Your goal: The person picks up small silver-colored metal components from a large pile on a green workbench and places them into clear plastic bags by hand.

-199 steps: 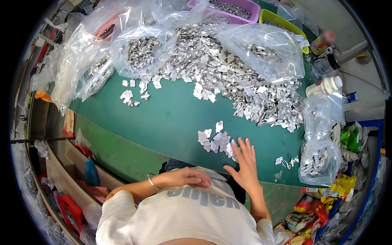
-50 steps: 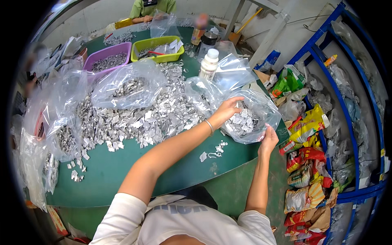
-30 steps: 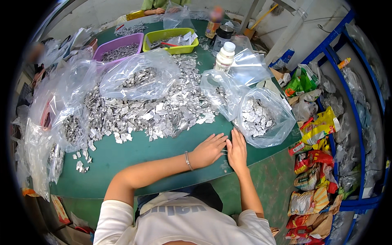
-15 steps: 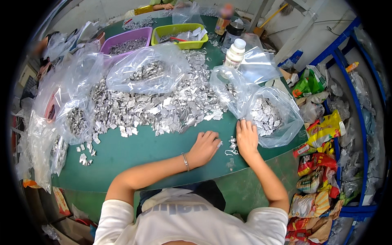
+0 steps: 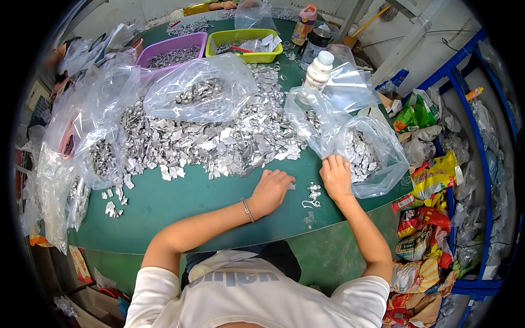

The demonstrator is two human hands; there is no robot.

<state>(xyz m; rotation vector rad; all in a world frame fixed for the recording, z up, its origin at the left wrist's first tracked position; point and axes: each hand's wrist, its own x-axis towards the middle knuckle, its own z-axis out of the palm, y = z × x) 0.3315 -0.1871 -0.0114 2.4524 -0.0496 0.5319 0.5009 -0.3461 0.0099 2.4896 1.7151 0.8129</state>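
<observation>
My left hand (image 5: pixel 270 193) rests on the green table with its fingers curled in, and a small flat silver metal piece (image 5: pixel 291 187) shows at its fingertips. My right hand (image 5: pixel 336 177) lies at the near left edge of an open clear plastic bag (image 5: pixel 385 177). Its fingers are bent and close together; whatever they hold is hidden. Inside that bag sits a heap of silver metal flakes (image 5: pixel 361 156). Between my hands lie a few small shiny hook-like metal parts (image 5: pixel 311 202). Beyond them spreads a wide pile of silver metal pieces (image 5: pixel 219 147).
A clear bag (image 5: pixel 208 109) of metal parts lies on the pile. Farther back are a purple basket (image 5: pixel 170 44), a yellow-green basket (image 5: pixel 243 56), a white bottle (image 5: pixel 319 71) and a dark-lidded jar (image 5: pixel 315 46). Blue shelving (image 5: pixel 465 117) stands at right. Another person's hand (image 5: pixel 223 5) shows at the far edge.
My right hand's fingers have bent inward at the bag's edge. My left hand has shifted slightly away from me, the small metal piece moving with its fingertips.
</observation>
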